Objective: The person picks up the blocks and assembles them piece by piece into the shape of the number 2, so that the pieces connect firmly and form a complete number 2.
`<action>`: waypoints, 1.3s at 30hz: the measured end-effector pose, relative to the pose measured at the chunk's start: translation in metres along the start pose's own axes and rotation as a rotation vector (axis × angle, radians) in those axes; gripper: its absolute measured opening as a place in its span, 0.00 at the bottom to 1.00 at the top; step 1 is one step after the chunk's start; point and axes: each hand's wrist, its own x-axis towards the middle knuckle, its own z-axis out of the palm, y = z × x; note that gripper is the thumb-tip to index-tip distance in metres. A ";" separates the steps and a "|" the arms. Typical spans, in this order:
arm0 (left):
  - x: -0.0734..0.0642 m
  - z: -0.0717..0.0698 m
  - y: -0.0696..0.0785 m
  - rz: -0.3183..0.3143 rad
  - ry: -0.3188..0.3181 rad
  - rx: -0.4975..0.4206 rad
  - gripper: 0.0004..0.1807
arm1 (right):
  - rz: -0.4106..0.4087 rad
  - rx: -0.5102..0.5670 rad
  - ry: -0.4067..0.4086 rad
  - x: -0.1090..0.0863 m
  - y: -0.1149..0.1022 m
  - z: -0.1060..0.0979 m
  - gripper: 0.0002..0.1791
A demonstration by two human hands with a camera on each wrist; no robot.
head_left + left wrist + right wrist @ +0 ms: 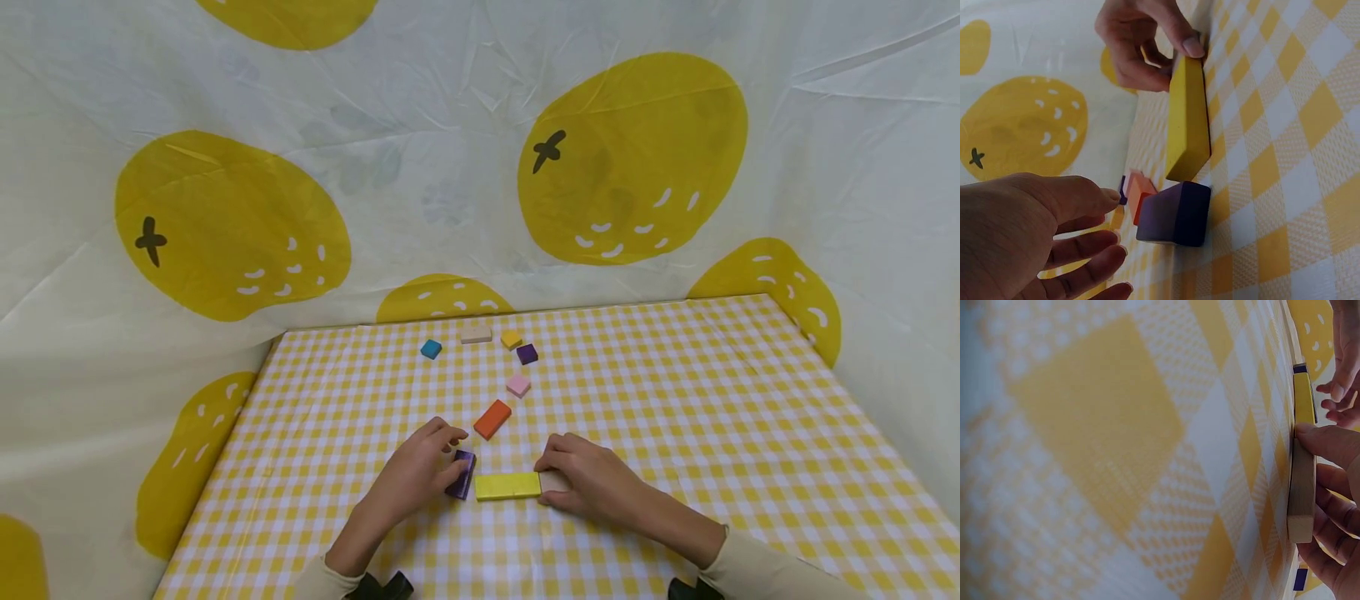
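Looking down from the head view, the left hand (420, 477) pinches a dark purple block (461, 474) near the front of the checked worktop (675, 400), while the right hand (588, 479) holds a pale wooden block (552, 482) against the end of a long yellow block (507, 486), with wide open cloth to the right. In the left wrist view the fingers (1085, 250) sit spread just beside the purple block (1175, 215), no writing anywhere. In the right wrist view the cloth is a blur and the right hand (1335, 506) is cut off at the edge, pinching the wooden block (1302, 494).
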 end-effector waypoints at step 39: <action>0.007 0.016 0.000 -0.208 -0.047 -0.148 0.20 | -0.005 0.017 0.012 0.000 -0.001 0.000 0.15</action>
